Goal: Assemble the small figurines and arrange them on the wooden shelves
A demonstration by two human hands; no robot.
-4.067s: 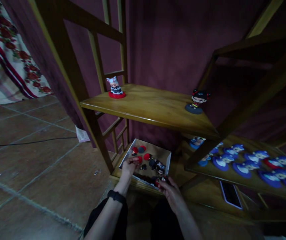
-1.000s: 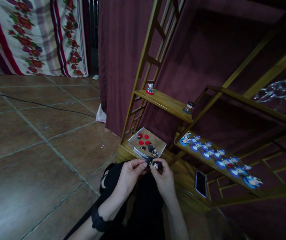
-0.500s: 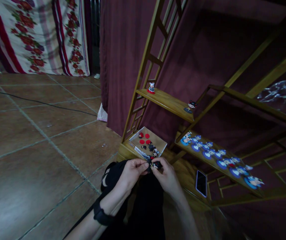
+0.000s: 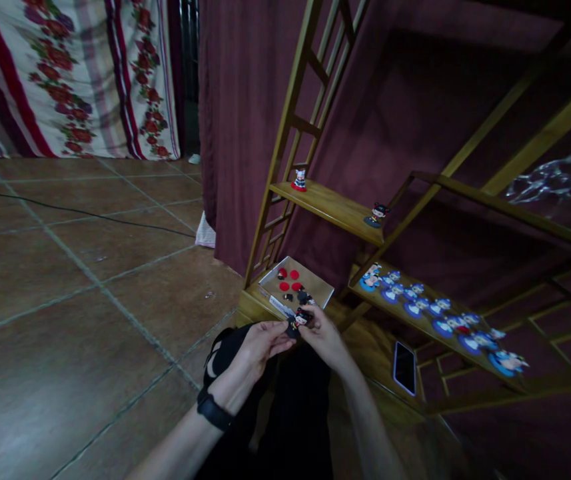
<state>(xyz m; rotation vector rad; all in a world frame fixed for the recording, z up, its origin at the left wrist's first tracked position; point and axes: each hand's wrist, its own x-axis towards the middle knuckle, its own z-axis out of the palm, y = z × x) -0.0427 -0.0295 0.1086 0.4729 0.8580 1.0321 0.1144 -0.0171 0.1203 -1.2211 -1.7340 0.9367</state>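
Between both hands, over my lap, is a small black-haired figurine on a dark round base. My left hand pinches the base from the left, its fingers closed. From the right, my right hand grips the figurine's body and head with thumb and fingers. Just beyond them lies a shallow box holding red discs, dark bases and loose figurine parts. The hands cover part of the box's near side.
A wooden shelf unit carries a white-haired figurine and a black-haired figurine above. Several blue figurines line a lower shelf. A phone lies at the right. A black cable crosses the tiled floor.
The figurine has turned from lying sideways to more upright, its face now showing. My right hand has shifted slightly left and up around it; my left hand still holds the base.
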